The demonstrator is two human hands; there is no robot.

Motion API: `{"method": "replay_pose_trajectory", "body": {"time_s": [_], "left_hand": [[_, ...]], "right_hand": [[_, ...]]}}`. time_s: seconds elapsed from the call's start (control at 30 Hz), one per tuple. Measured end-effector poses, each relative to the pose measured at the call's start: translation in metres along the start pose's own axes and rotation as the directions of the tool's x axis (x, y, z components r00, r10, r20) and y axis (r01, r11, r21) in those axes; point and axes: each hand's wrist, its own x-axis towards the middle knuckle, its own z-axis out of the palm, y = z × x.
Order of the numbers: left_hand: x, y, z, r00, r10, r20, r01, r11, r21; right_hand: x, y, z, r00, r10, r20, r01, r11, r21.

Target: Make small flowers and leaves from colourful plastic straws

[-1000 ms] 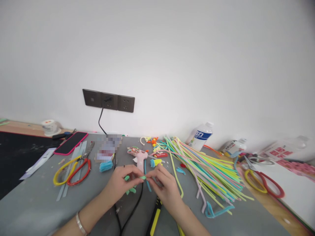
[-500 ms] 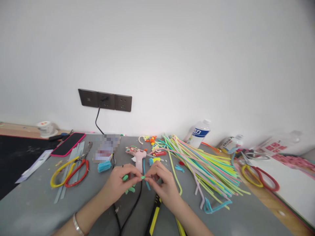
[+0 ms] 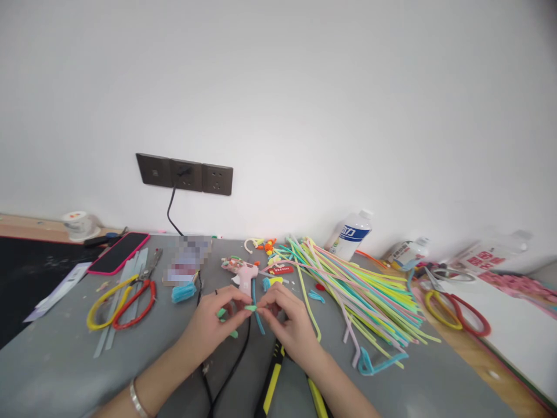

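A small piece of green pipe cleaner (image 3: 250, 308) sits between my two hands. My left hand (image 3: 211, 322) pinches its left end with thumb and forefinger. The fingertips of my right hand (image 3: 289, 322) are closed at its right end. More green fuzzy bits show behind my left fingers, partly hidden. Just beyond my hands lies a pink glue gun (image 3: 247, 275), its black cord (image 3: 237, 364) running toward me. A blue pipe cleaner (image 3: 259, 323) lies between the hands. Beneath my right hand are the black-and-yellow handles of a tool (image 3: 273, 380), its head covered.
Many coloured pipe cleaners (image 3: 361, 290) spread to the right, near a white bottle (image 3: 350, 235). On the left lie red-and-yellow-handled snips (image 3: 134, 293), glue sticks (image 3: 102, 341), a pink-edged phone (image 3: 119, 253) and a blue bundle (image 3: 184, 292). Scissors (image 3: 456, 310) rest far right.
The green piece has turned slightly and shows more of its length between my fingertips. Both hands stay in nearly the same place. The view has shifted a little.
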Motion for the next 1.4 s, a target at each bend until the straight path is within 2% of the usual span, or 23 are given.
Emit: {"method": "replay_pose_trajectory", "body": {"time_s": [0.1, 0.43, 0.63, 0.8, 0.93, 1.07, 1.2, 1.4], "left_hand": [[0.001, 0.001, 0.000, 1.000, -0.008, -0.003, 0.008, 0.998, -0.063], [0.002, 0.000, -0.003, 0.994, 0.102, -0.034, -0.103, 0.995, -0.015], [0.011, -0.003, -0.022, 0.991, 0.079, 0.108, -0.085, 0.995, 0.052], [0.014, 0.000, -0.036, 0.985, 0.093, 0.145, -0.117, 0.980, 0.164], [0.012, -0.004, -0.039, 0.964, 0.012, 0.266, -0.094, 0.950, 0.298], [0.011, -0.011, -0.039, 0.961, -0.140, 0.240, 0.016, 0.891, 0.454], [0.009, -0.014, -0.038, 0.947, -0.187, 0.262, 0.046, 0.884, 0.465], [0.008, -0.010, -0.042, 0.932, -0.193, 0.306, 0.046, 0.902, 0.429]], "right_hand": [[0.000, 0.001, 0.002, 1.000, -0.007, 0.001, 0.007, 0.999, 0.040], [-0.002, 0.005, 0.006, 1.000, -0.006, 0.002, 0.006, 0.998, 0.063], [-0.001, 0.007, 0.004, 1.000, 0.017, -0.021, -0.017, 1.000, 0.011], [-0.002, 0.006, 0.005, 0.999, 0.027, 0.025, -0.028, 1.000, 0.015], [-0.003, 0.004, 0.005, 0.998, 0.035, 0.052, -0.035, 0.999, 0.004], [-0.003, 0.004, 0.004, 0.998, 0.032, 0.050, -0.032, 0.999, -0.015], [-0.004, 0.003, 0.004, 0.996, 0.043, 0.079, -0.040, 0.999, -0.028], [-0.004, 0.002, 0.003, 0.995, 0.053, 0.087, -0.051, 0.998, -0.031]]}}
